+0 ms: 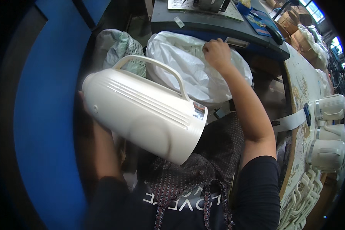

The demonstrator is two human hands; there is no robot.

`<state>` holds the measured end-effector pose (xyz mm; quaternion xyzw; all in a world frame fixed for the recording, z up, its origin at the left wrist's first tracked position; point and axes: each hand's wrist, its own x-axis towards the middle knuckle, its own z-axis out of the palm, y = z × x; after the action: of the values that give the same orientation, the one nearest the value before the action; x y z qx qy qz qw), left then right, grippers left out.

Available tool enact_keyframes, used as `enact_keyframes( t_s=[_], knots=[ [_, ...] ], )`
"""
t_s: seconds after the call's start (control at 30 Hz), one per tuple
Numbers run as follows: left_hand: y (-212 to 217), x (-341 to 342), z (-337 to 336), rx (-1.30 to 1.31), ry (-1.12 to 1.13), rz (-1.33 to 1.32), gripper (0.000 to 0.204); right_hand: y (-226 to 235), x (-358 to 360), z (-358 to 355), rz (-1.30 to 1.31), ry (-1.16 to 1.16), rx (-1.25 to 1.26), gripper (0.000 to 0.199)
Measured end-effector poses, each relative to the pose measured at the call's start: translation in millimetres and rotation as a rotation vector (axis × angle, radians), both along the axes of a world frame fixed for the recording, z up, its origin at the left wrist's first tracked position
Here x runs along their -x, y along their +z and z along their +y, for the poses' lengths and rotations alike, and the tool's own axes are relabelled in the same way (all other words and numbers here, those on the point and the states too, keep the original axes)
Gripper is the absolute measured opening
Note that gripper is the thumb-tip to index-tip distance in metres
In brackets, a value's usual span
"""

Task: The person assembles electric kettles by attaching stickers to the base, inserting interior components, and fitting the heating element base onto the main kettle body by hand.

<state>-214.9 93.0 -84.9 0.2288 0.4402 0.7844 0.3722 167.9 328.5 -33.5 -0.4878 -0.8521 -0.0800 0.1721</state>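
A cream-coloured plastic vacuum flask body with a long loop handle lies tilted across the space before me, its wide end toward my lap. My left hand supports it from beneath at the narrower far-left end; most of its fingers are hidden behind the flask. Over the mouth of a white woven sack, my right hand is closed with its fingers curled downward. What it holds, if anything, cannot be made out. A small coloured label shows near the flask's wide rim.
A blue panel rises at my left. Ahead stands a dark workbench with a machine base on it. Several cream jugs and a pile of loose handles lie on the worn table at right. Another sack sits behind the flask.
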Motion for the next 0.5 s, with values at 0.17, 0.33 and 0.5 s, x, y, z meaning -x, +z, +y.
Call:
enact_keyframes(
  t_s=[0.17,0.33,0.5],
  knots=[
    [0.8,-14.1,-25.3,0.001,-0.028,0.032,0.082,21.4,-16.6,-30.8,0.605,0.0,0.179,0.017],
    [-16.1,-24.9,-29.9,0.019,-0.11,0.073,0.076,49.2,-101.7,-171.8,1.47,0.074,0.698,0.021],
    [22.6,-40.2,-25.6,-0.045,-0.206,0.192,0.072,-72.7,-170.9,-281.9,1.09,-0.315,0.529,0.021]
  ],
)
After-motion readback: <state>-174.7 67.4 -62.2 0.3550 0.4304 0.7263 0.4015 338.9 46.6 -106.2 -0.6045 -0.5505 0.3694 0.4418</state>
